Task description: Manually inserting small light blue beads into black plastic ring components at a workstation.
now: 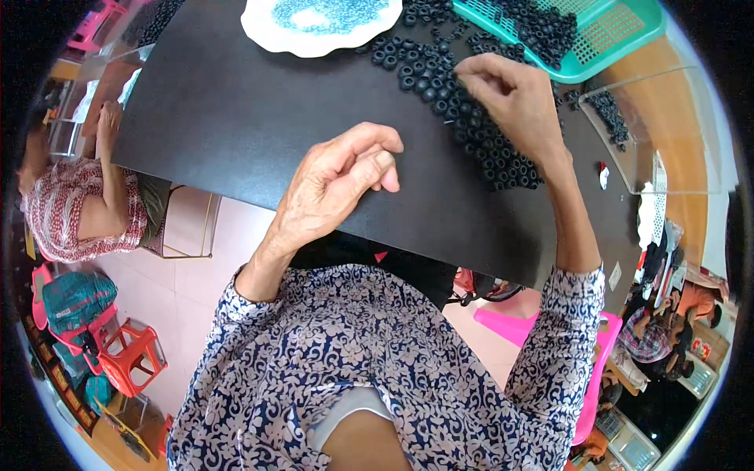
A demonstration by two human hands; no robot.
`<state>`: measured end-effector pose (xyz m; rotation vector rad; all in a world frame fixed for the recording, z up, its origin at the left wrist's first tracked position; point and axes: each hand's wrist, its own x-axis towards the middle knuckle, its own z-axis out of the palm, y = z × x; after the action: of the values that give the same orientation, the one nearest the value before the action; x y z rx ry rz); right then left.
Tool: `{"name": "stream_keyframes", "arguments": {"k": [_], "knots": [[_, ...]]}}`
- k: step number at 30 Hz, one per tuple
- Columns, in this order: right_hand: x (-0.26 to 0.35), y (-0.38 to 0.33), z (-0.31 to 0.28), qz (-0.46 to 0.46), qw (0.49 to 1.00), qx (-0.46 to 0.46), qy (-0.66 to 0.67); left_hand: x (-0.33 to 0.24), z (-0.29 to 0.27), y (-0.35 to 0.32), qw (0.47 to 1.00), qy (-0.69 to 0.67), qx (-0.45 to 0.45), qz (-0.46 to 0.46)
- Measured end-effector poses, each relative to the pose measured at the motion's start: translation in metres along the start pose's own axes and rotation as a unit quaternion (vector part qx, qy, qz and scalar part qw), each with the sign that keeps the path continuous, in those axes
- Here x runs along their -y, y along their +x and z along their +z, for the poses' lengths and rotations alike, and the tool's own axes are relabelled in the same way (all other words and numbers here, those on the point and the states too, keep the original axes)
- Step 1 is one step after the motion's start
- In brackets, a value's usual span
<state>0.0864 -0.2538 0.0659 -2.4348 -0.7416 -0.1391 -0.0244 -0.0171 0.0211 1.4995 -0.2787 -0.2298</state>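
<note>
Small black ring-shaped pieces (503, 166) lie in a loose heap across the dark tabletop. Over the heap's right side, my right hand (514, 102) is closed with thumb and forefinger pinched together; whatever is between the tips is too small to make out. My left hand (338, 180) hovers above the table nearer my body, its fingers curled and the thumb pressed toward them. Anything inside it is hidden. Beyond it stands a white wavy-rimmed plate (302, 49) holding many tiny light-blue pieces (326, 14). A tiny pale piece (448, 122) shows at the heap's left edge.
A green plastic basket (580, 78) with more black pieces stands far right, beside a clear plastic bin (667, 192). Another person (82, 204) sits at the table's left. Red stools (133, 357) stand on the floor at left; more people (652, 334) are at far right.
</note>
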Motion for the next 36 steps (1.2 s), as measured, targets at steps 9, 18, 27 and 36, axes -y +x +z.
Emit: {"name": "stream_keyframes", "arguments": {"k": [9, 18, 27, 36], "knots": [[0.011, -0.016, 0.000, 0.029, 0.999, 0.012, 0.039, 0.002, 0.003, -0.003, 1.000, -0.007, 0.000, 0.004], [0.016, -0.024, -0.008, 0.007, 0.999, 0.034, 0.011, 0.005, 0.004, -0.002, 1.000, -0.015, -0.002, 0.021], [0.029, -0.022, 0.008, -0.121, 0.983, 0.050, -0.129, 0.007, 0.004, -0.002, 0.999, -0.007, -0.005, 0.037], [0.044, -0.023, 0.020, -0.107, 0.993, 0.012, -0.042, 0.007, 0.005, 0.000, 0.998, -0.034, -0.028, 0.036]]}}
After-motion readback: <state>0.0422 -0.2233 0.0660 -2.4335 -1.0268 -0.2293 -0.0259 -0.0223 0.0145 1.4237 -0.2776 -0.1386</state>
